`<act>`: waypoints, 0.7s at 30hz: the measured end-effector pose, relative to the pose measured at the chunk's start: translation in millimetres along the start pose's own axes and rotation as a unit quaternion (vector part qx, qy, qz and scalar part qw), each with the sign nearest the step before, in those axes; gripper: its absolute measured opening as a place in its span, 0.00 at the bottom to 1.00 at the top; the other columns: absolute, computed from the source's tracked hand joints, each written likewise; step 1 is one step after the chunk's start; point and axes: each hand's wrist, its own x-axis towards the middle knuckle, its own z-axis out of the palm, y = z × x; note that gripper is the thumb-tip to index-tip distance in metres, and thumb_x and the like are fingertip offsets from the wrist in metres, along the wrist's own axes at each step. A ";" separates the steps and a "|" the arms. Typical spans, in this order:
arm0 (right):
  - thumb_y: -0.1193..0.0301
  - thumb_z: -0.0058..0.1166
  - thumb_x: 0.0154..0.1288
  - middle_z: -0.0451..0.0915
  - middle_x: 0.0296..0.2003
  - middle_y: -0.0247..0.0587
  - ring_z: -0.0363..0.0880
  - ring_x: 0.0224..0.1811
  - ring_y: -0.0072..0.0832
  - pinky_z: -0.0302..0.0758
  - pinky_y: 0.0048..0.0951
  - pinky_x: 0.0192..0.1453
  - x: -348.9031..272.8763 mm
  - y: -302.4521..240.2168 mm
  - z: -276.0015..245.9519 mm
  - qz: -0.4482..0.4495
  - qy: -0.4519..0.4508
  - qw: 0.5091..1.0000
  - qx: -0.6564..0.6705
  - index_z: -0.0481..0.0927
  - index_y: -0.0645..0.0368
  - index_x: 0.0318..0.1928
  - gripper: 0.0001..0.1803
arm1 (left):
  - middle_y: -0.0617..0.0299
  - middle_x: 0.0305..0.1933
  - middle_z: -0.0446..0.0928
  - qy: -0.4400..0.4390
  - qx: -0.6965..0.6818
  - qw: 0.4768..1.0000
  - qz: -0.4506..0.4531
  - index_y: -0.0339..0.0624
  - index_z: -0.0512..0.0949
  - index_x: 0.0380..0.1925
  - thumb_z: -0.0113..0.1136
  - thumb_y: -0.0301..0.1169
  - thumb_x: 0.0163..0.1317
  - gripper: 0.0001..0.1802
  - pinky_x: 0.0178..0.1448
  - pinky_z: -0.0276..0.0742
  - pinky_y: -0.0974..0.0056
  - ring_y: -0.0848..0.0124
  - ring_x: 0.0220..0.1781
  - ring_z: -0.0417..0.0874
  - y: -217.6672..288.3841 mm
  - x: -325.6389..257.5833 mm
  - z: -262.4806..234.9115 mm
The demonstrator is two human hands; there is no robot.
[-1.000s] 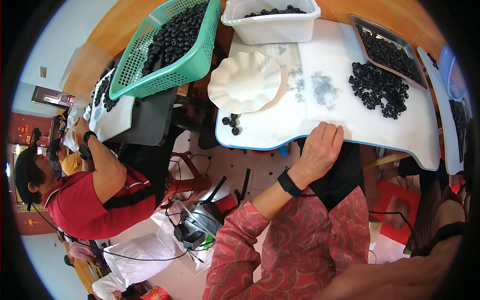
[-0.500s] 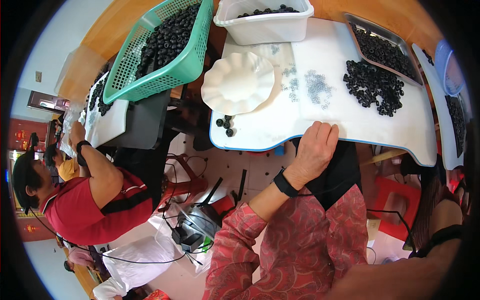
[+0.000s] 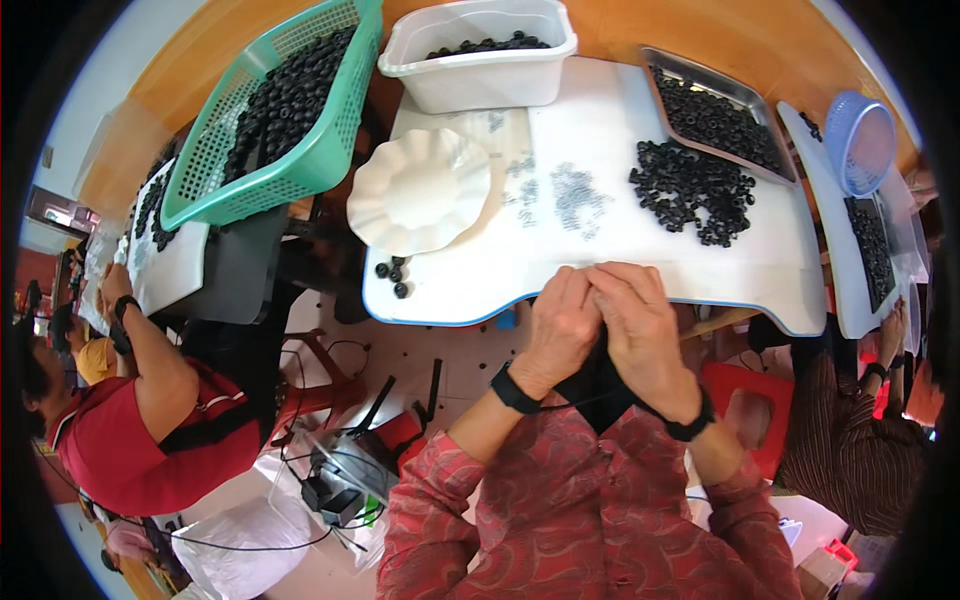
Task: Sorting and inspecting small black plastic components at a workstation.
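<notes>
My left hand [image 3: 562,325] and my right hand [image 3: 645,335] meet at the front edge of a white board [image 3: 470,290] with blue edging. Fingertips of both are pinched together and touch; whatever lies between them is hidden or too small to make out. Beyond them, to the right, small black ring-shaped parts [image 3: 690,190] lie in a loose pile. A metal tray [image 3: 783,140] behind the pile holds more of these. Small grey specks [image 3: 575,195] cover a patch mid-board. On the left stands a white wavy-rimmed plate [image 3: 420,190], with several round black pieces [image 3: 398,270] beside it.
A white tub [image 3: 485,88] and a green basket [image 3: 275,195] hold black pieces at the back. Blue basket [image 3: 862,150] at far right. Co-workers sit to the left [image 3: 150,430] and right [image 3: 850,430]. Behind are a red stool [image 3: 750,400] and cabled equipment [image 3: 345,475].
My right hand has come up from the lower right to meet my left hand at the board's edge. The view has shifted, and the board's contents appear further left.
</notes>
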 end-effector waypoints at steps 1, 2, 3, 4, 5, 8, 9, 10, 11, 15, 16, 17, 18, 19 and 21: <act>0.83 0.54 0.62 0.78 0.47 0.48 0.75 0.47 0.43 0.74 0.35 0.51 -0.9 3.6 8.9 0.004 0.014 1.000 0.015 0.80 0.66 0.51 0.16 | 0.51 0.37 0.72 0.003 -0.001 1.000 0.000 0.29 0.77 0.37 0.58 0.22 0.46 0.15 0.37 0.72 0.58 0.57 0.36 0.74 -2.8 -1.9 -0.9; 0.81 0.54 0.65 0.78 0.47 0.48 0.76 0.47 0.42 0.75 0.34 0.51 0.2 4.2 13.6 0.012 0.028 0.999 0.015 0.81 0.65 0.51 0.14 | 0.50 0.38 0.73 0.009 0.004 1.000 -0.002 0.29 0.77 0.36 0.59 0.21 0.46 0.14 0.38 0.73 0.58 0.56 0.37 0.74 -5.3 -3.2 -0.6; 0.80 0.54 0.67 0.79 0.47 0.47 0.78 0.47 0.41 0.76 0.32 0.50 1.2 4.5 15.5 0.021 0.043 0.999 0.014 0.82 0.64 0.50 0.12 | 0.50 0.39 0.74 0.014 0.007 1.000 -0.004 0.30 0.77 0.34 0.59 0.21 0.45 0.13 0.38 0.73 0.57 0.56 0.37 0.75 -6.3 -3.0 -1.0; 0.80 0.54 0.67 0.79 0.47 0.47 0.78 0.47 0.41 0.76 0.32 0.50 -0.1 5.6 16.3 0.019 0.043 0.999 0.009 0.82 0.64 0.50 0.12 | 0.50 0.41 0.74 0.003 0.007 1.000 -0.007 0.30 0.77 0.36 0.59 0.21 0.46 0.14 0.39 0.74 0.57 0.56 0.38 0.75 -7.0 -2.4 -2.6; 0.79 0.54 0.68 0.79 0.47 0.47 0.78 0.47 0.40 0.76 0.32 0.50 -2.7 6.5 16.6 0.042 0.041 0.998 0.020 0.82 0.64 0.50 0.12 | 0.50 0.41 0.74 0.007 0.003 1.000 -0.006 0.30 0.77 0.36 0.59 0.21 0.46 0.14 0.39 0.74 0.57 0.56 0.38 0.75 -6.1 -2.9 -2.7; 0.78 0.54 0.69 0.79 0.46 0.46 0.78 0.46 0.38 0.76 0.30 0.49 -4.7 12.2 18.3 0.073 0.044 0.995 0.048 0.82 0.64 0.50 0.11 | 0.52 0.40 0.74 0.013 -0.001 1.000 0.004 0.32 0.76 0.36 0.59 0.21 0.46 0.14 0.38 0.74 0.58 0.57 0.37 0.74 -5.5 0.2 -1.6; 0.78 0.53 0.70 0.79 0.46 0.45 0.79 0.46 0.37 0.76 0.30 0.49 -5.6 12.8 19.0 0.087 0.048 0.993 0.070 0.82 0.64 0.50 0.10 | 0.52 0.40 0.74 0.014 -0.004 1.000 0.003 0.32 0.76 0.36 0.59 0.21 0.46 0.14 0.38 0.74 0.58 0.57 0.37 0.74 -5.1 0.7 -2.0; 0.77 0.53 0.71 0.79 0.45 0.45 0.78 0.46 0.34 0.75 0.29 0.49 -4.8 12.9 19.7 0.098 0.053 0.990 0.089 0.82 0.65 0.48 0.09 | 0.52 0.39 0.74 0.009 -0.007 1.000 -0.001 0.33 0.77 0.36 0.59 0.21 0.46 0.13 0.38 0.74 0.58 0.57 0.36 0.74 -4.8 1.0 -2.2; 0.77 0.53 0.71 0.79 0.45 0.45 0.78 0.46 0.34 0.75 0.29 0.49 -5.5 13.5 21.0 0.100 0.053 0.990 0.085 0.82 0.65 0.48 0.09 | 0.52 0.38 0.73 0.003 -0.010 1.000 -0.006 0.33 0.77 0.35 0.59 0.21 0.46 0.13 0.37 0.73 0.59 0.58 0.36 0.74 -4.7 0.7 -2.2; 0.77 0.55 0.69 0.79 0.43 0.44 0.77 0.46 0.37 0.76 0.30 0.47 -8.6 16.8 28.6 0.101 0.081 0.986 0.104 0.82 0.63 0.44 0.06 | 0.53 0.37 0.73 -0.001 -0.010 1.000 0.001 0.34 0.77 0.34 0.60 0.22 0.46 0.12 0.36 0.73 0.59 0.59 0.34 0.73 -6.8 0.2 -1.9; 0.77 0.55 0.69 0.79 0.43 0.44 0.77 0.46 0.36 0.76 0.29 0.47 -10.2 18.0 30.4 0.104 0.088 0.983 0.125 0.82 0.63 0.44 0.06 | 0.53 0.37 0.73 0.001 -0.002 1.000 0.005 0.34 0.77 0.33 0.60 0.22 0.46 0.12 0.36 0.72 0.59 0.59 0.34 0.73 -6.6 0.5 -2.1; 0.77 0.55 0.70 0.79 0.43 0.43 0.77 0.46 0.36 0.76 0.29 0.47 -11.7 19.3 31.5 0.107 0.095 0.979 0.145 0.82 0.63 0.44 0.06 | 0.53 0.36 0.72 0.003 0.005 1.000 0.010 0.35 0.76 0.33 0.60 0.22 0.46 0.11 0.35 0.72 0.59 0.59 0.33 0.73 -6.0 0.8 -2.1; 0.76 0.55 0.70 0.79 0.43 0.43 0.77 0.46 0.35 0.75 0.29 0.47 -11.1 21.1 33.0 0.104 0.098 0.979 0.145 0.82 0.63 0.45 0.06 | 0.53 0.37 0.73 0.003 0.014 1.000 0.015 0.34 0.77 0.33 0.60 0.22 0.47 0.11 0.35 0.72 0.59 0.59 0.33 0.73 -8.1 0.4 -0.7; 0.76 0.55 0.70 0.79 0.43 0.43 0.77 0.46 0.35 0.75 0.29 0.47 -10.8 23.2 31.6 0.103 0.100 0.979 0.143 0.82 0.63 0.45 0.06 | 0.53 0.37 0.73 0.004 0.012 1.000 0.017 0.34 0.77 0.33 0.60 0.22 0.47 0.11 0.35 0.72 0.59 0.59 0.33 0.73 -8.5 0.6 0.4; 0.76 0.52 0.72 0.78 0.45 0.43 0.77 0.45 0.30 0.74 0.26 0.49 -10.4 26.1 28.5 0.095 0.069 0.982 0.145 0.82 0.64 0.47 0.08 | 0.53 0.38 0.74 0.012 0.021 1.000 0.017 0.34 0.77 0.35 0.60 0.21 0.48 0.11 0.35 0.73 0.59 0.59 0.33 0.74 -8.2 0.6 1.2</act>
